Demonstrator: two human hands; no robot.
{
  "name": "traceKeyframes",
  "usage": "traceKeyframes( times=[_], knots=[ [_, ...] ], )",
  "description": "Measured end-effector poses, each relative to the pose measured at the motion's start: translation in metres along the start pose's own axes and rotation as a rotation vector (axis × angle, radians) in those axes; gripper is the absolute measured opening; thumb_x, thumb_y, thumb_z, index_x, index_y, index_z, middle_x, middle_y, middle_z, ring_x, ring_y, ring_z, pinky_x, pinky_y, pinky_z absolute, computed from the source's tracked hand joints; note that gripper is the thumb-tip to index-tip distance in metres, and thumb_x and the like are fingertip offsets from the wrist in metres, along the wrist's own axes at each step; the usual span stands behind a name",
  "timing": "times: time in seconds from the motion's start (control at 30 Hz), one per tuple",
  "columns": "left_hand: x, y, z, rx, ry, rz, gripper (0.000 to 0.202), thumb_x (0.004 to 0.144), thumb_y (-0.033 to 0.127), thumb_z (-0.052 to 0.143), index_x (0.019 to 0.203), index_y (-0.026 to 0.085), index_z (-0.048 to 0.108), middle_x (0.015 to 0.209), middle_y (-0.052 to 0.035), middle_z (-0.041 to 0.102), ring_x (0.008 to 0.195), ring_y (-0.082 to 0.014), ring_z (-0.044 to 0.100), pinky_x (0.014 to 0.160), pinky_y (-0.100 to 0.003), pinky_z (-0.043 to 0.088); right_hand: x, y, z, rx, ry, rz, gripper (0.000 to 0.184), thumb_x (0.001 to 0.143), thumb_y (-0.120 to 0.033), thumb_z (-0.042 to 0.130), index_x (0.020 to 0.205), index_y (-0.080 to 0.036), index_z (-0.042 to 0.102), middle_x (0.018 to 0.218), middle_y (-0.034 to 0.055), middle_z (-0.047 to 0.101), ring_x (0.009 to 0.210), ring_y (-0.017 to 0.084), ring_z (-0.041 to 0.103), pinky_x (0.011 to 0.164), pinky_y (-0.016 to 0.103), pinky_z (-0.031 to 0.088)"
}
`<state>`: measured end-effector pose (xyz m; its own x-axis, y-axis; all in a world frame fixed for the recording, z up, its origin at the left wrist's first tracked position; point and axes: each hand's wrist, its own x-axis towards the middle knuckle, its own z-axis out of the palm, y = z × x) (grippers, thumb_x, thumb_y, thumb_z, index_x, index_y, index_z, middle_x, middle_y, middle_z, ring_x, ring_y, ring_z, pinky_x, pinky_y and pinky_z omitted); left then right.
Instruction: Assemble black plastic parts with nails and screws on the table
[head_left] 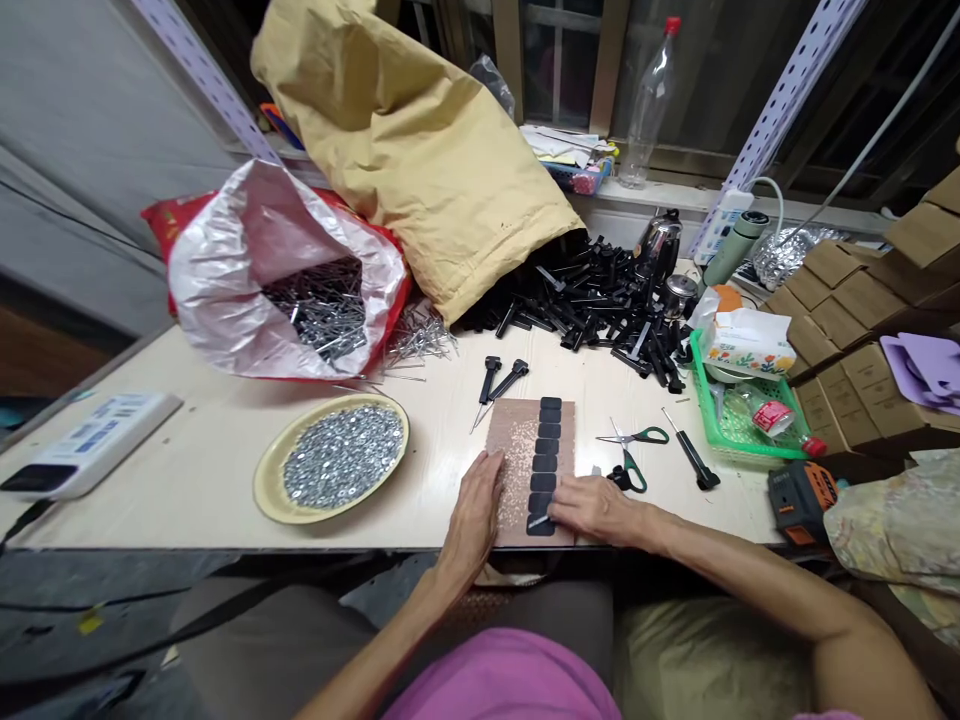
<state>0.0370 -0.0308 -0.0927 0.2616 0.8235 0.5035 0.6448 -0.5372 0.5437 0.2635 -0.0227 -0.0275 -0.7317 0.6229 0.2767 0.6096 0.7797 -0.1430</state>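
Note:
A brown board (517, 430) lies at the table's front edge, its left part speckled with pale bits. Down its right side runs a column of black rounded rectangular pads (546, 464). My left hand (476, 500) rests on the board's left edge, fingers stretched out and holding nothing. Over the lower pads, my right hand (596, 508) is closed in a pinch. From its fingertips a thin, light metallic piece (538, 521) sticks out over the lowest pads; its exact kind is unclear. Green-handled scissors (634, 455) lie just beyond my right hand.
A bowl of metal washers (345, 455) stands left, before a red bag (289, 270) of metal pins. A brown paper sack (435, 150) spills black plastic parts (600, 295). Right are a screwdriver-like tool (694, 455), a green basket (720, 415) and cardboard boxes (855, 385).

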Motion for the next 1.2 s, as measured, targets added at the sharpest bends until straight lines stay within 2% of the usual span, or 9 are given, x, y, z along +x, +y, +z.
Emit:
traceKeyframes(
  times=[0.23,0.43,0.73,0.83,0.93,1.0,1.07,1.1,1.2],
  knots=[
    [0.001,0.002,-0.001,-0.001,-0.012,-0.040,0.044,0.092,0.015,0.032,0.134,0.023,0.040,0.124,-0.0124,0.058,0.121,-0.0260,0.050,0.098,-0.050,0.045,0.016,0.040,-0.010,0.025,0.058,0.317,0.028,0.095,-0.014,0.035,0.080,-0.015,0.058,0.077,0.0056,0.055,0.074,0.016,0.050,0.055,0.025,0.042],
    [0.002,0.003,-0.004,0.002,-0.039,-0.065,0.044,0.092,0.015,0.033,0.134,0.023,0.041,0.124,-0.0106,0.059,0.123,-0.0247,0.049,0.100,-0.049,0.045,0.007,0.010,-0.002,0.077,-0.061,-0.055,0.035,0.098,-0.017,0.029,0.077,-0.016,0.057,0.072,0.0039,0.053,0.073,0.016,0.046,0.058,0.025,0.036],
    [0.005,0.006,-0.006,0.035,-0.018,-0.060,0.042,0.092,0.013,0.034,0.132,0.021,0.043,0.123,-0.0113,0.060,0.123,-0.0227,0.049,0.099,-0.045,0.046,0.018,0.018,-0.011,0.319,-0.062,0.064,0.035,0.098,-0.023,0.032,0.075,-0.016,0.058,0.075,0.0062,0.056,0.075,0.016,0.048,0.065,0.027,0.040],
    [0.006,0.006,-0.008,0.027,-0.043,-0.070,0.043,0.091,0.011,0.032,0.132,0.020,0.043,0.125,-0.0115,0.059,0.125,-0.0227,0.048,0.100,-0.046,0.045,0.015,-0.005,-0.025,0.694,-0.082,0.334,0.023,0.092,-0.026,0.045,0.076,-0.017,0.058,0.077,0.0040,0.058,0.074,0.015,0.051,0.067,0.027,0.043],
    [0.005,0.006,-0.008,0.012,-0.055,-0.084,0.046,0.089,0.007,0.032,0.131,0.020,0.044,0.125,-0.0111,0.059,0.126,-0.0228,0.046,0.102,-0.047,0.043,-0.002,-0.052,-0.028,1.339,-0.316,0.772,0.016,0.085,-0.031,0.056,0.077,-0.017,0.056,0.068,-0.0015,0.056,0.057,0.009,0.049,0.049,0.020,0.039],
    [0.004,0.005,-0.008,-0.001,-0.043,-0.081,0.047,0.087,0.005,0.032,0.130,0.019,0.045,0.124,-0.0110,0.060,0.126,-0.0226,0.047,0.103,-0.048,0.042,-0.017,-0.084,-0.015,1.771,-0.512,1.072,0.016,0.078,-0.030,0.064,0.077,-0.016,0.055,0.062,-0.0038,0.054,0.048,0.006,0.046,0.041,0.016,0.034],
    [0.004,0.005,-0.006,-0.024,-0.032,-0.074,0.049,0.086,0.003,0.032,0.130,0.019,0.045,0.124,-0.0111,0.060,0.127,-0.0226,0.046,0.104,-0.048,0.041,-0.029,-0.107,0.010,2.072,-0.583,1.334,0.017,0.074,-0.023,0.068,0.072,-0.015,0.053,0.060,-0.0036,0.053,0.046,0.005,0.047,0.040,0.014,0.034],
    [0.003,0.005,-0.006,-0.039,-0.028,-0.071,0.049,0.085,0.002,0.032,0.130,0.018,0.045,0.124,-0.0111,0.059,0.127,-0.0226,0.045,0.104,-0.049,0.041,-0.032,-0.113,0.024,2.174,-0.523,1.444,0.017,0.074,-0.023,0.067,0.070,-0.014,0.053,0.059,-0.0032,0.053,0.045,0.004,0.048,0.040,0.013,0.036],
    [0.003,0.005,-0.004,-0.083,-0.031,-0.077,0.052,0.083,0.001,0.031,0.131,0.016,0.044,0.129,-0.0121,0.056,0.129,-0.0240,0.042,0.105,-0.050,0.040,-0.029,-0.116,0.065,2.302,-0.092,1.616,0.018,0.079,-0.029,0.063,0.072,-0.014,0.056,0.069,0.0023,0.060,0.061,0.009,0.061,0.057,0.019,0.051]
  ],
)
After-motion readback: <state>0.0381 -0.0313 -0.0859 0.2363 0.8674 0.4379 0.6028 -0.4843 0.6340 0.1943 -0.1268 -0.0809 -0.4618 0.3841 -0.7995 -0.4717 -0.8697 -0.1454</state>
